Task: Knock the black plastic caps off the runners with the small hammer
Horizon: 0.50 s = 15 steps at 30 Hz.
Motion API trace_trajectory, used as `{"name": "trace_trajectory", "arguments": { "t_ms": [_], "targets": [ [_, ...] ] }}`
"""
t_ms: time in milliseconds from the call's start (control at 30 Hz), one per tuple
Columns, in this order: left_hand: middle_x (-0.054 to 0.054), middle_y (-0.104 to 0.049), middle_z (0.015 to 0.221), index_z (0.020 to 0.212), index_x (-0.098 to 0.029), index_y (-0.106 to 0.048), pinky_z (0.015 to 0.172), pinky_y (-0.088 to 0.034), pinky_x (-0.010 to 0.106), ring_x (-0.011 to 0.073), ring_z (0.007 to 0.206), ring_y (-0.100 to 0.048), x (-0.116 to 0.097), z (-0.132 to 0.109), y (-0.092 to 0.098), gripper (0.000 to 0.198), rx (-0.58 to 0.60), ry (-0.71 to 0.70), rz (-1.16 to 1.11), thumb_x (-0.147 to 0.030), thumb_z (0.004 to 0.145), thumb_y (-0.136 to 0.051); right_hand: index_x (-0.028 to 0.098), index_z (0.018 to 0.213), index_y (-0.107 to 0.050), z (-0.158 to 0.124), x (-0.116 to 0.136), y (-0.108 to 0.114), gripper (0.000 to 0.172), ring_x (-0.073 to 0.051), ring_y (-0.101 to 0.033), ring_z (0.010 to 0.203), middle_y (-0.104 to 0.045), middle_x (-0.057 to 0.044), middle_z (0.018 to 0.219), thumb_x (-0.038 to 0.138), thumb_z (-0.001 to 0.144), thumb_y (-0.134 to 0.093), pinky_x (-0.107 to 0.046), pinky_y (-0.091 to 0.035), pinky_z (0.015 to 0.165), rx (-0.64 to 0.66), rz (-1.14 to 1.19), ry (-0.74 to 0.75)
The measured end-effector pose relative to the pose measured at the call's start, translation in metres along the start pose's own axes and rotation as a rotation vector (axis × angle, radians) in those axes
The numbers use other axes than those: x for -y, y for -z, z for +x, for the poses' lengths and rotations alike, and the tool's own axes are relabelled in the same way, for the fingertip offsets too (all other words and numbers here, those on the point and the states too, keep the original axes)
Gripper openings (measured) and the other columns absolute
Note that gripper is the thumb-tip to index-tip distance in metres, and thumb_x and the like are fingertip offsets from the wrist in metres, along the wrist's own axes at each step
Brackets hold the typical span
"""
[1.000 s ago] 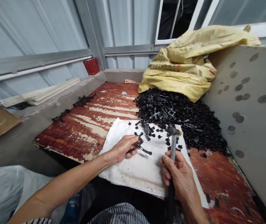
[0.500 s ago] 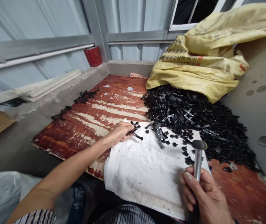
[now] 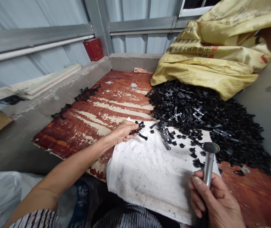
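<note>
My left hand (image 3: 125,130) pinches a black jointed plastic linkage (image 3: 141,135) with round knobs, just over the far left part of a white cloth (image 3: 147,177). My right hand (image 3: 217,196) is wrapped round the handle of a hammer (image 3: 208,167); its metal shaft points up and its round dark head is at the top. Between the hands, several loose black round-headed pegs (image 3: 182,145) lie on the cloth's far right. A grey-black linkage (image 3: 165,136) rests beside them, at the edge of a big heap of black parts (image 3: 204,114).
A yellow woven sack (image 3: 211,69) lies over the back of the heap. The worn red board (image 3: 78,133) carries small groups of black linkages (image 3: 87,92) along its left edge. A red box (image 3: 93,49) stands on the concrete ledge (image 3: 97,71) in the corner.
The view has shifted slightly, so the heap and sack sit a little further right. Both hands keep their holds on the linkage and the hammer.
</note>
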<state>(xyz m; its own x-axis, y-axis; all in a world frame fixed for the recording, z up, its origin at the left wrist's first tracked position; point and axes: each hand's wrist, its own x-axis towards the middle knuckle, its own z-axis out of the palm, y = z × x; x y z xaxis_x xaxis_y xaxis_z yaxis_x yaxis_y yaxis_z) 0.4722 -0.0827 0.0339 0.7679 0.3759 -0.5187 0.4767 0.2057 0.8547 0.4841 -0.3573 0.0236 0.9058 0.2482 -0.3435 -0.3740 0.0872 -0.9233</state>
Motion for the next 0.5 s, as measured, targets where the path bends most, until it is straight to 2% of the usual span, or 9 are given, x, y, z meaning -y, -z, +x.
{"name": "trace_trajectory", "arguments": {
  "t_ms": [500],
  "targets": [
    [-0.002, -0.051, 0.049, 0.071, -0.009, -0.058, 0.034, -0.008, 0.017, -0.0011, 0.028, -0.031, -0.0056, -0.0014, -0.0055, 0.025, -0.037, 0.027, 0.038, -0.018, 0.094, -0.051, 0.02, 0.084, -0.059, -0.0009, 0.0019, -0.0005, 0.04, -0.001, -0.036, 0.038, -0.054, 0.006, 0.061, 0.047, 0.066, -0.082, -0.01, -0.031, 0.031, -0.003, -0.034, -0.005]
  ]
}}
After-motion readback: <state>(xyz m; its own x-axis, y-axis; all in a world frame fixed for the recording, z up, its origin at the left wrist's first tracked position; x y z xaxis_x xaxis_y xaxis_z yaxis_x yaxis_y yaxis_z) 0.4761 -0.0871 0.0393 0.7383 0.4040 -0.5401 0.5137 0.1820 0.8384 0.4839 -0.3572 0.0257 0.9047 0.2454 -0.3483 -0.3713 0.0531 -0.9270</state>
